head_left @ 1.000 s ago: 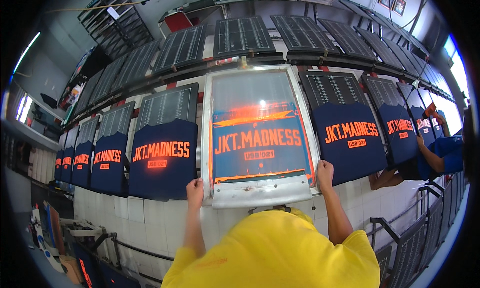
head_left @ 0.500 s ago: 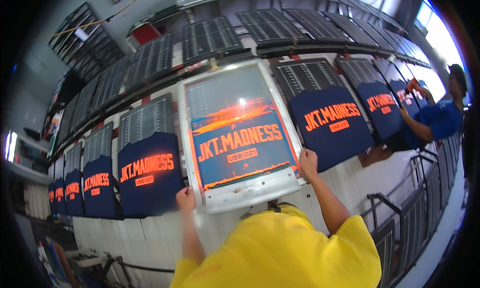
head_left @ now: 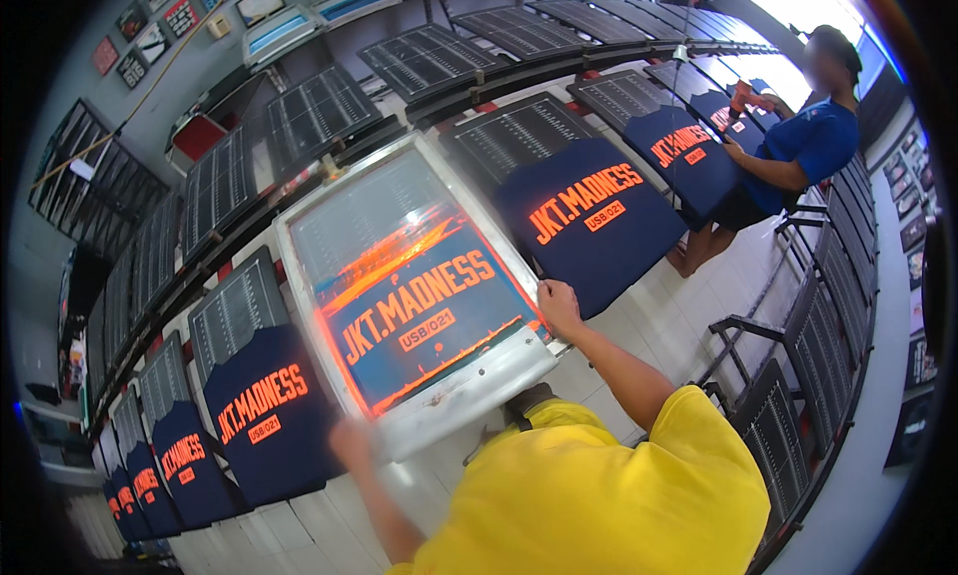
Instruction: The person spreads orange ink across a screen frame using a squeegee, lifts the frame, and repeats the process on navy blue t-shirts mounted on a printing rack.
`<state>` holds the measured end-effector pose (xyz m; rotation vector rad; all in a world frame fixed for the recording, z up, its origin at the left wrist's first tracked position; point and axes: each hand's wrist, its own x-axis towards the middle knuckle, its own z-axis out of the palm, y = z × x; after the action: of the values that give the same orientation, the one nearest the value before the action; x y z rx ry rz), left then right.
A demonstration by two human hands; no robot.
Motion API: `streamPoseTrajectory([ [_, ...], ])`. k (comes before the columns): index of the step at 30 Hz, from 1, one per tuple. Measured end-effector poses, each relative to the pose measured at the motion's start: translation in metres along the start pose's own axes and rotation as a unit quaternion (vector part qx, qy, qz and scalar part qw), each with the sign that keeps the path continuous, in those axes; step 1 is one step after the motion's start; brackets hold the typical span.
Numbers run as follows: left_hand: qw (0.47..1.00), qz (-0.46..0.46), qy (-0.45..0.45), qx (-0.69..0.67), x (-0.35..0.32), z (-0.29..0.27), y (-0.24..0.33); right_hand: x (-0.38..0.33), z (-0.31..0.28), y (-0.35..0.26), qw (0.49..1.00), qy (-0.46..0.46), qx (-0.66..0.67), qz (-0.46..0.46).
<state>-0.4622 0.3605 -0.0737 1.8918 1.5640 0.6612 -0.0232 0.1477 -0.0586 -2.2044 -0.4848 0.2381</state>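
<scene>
A metal-framed printing screen (head_left: 469, 387) lies in front of me over the row of boards. Bright orange ink streaks its mesh (head_left: 399, 266), and orange lettering on dark blue shows there. My right hand (head_left: 559, 306) is closed on the frame's right edge near its lower corner. At the lower left corner is my left hand (head_left: 353, 443), its fingers smeared by motion, so its grip is unclear. Dark blue shirt pieces with the same orange print lie on either side, one to the right (head_left: 599, 216) and one to the left (head_left: 261, 415).
Black boards (head_left: 419, 60) form a second row behind. At the right, a person in a blue shirt (head_left: 823, 136) holds an orange heat-gun-like tool (head_left: 743, 98) over a printed piece. Metal racks (head_left: 768, 415) stand at my right, above white floor tiles (head_left: 639, 325).
The view has turned, so the rows slant more and more of the right side shows. My right hand stays on the frame. My left hand is now blurred at the lower left corner.
</scene>
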Motion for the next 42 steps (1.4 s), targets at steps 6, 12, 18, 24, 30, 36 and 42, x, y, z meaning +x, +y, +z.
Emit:
streamPoseTrajectory([
  [6, 0.999, -0.003, 0.048, -0.018, -0.009, 0.009, 0.013, 0.0, -0.001, 0.005, 0.999, -0.003, 0.034, 0.016],
  [12, 0.994, -0.014, 0.091, -0.055, -0.018, 0.012, 0.032, -0.002, -0.002, 0.003, 0.999, -0.017, 0.047, 0.007],
  [18, 0.996, -0.029, 0.085, -0.028, -0.018, 0.012, 0.043, -0.003, -0.007, 0.0, 0.995, -0.032, 0.092, 0.035],
  [24, 0.995, -0.01, 0.099, -0.024, -0.019, 0.011, 0.033, 0.001, -0.005, 0.001, 0.997, -0.049, 0.058, 0.013],
  [30, 0.996, -0.003, 0.083, 0.003, -0.009, 0.017, 0.014, -0.003, -0.003, 0.004, 0.995, -0.005, 0.096, 0.006],
  [36, 0.996, -0.009, 0.082, -0.023, -0.012, 0.005, 0.02, -0.019, -0.011, -0.016, 0.983, 0.03, 0.04, -0.179],
  [42, 0.967, 0.123, 0.126, -0.184, -0.06, -0.03, 0.057, -0.091, -0.026, -0.056, 0.863, -0.232, -0.054, -0.446],
])
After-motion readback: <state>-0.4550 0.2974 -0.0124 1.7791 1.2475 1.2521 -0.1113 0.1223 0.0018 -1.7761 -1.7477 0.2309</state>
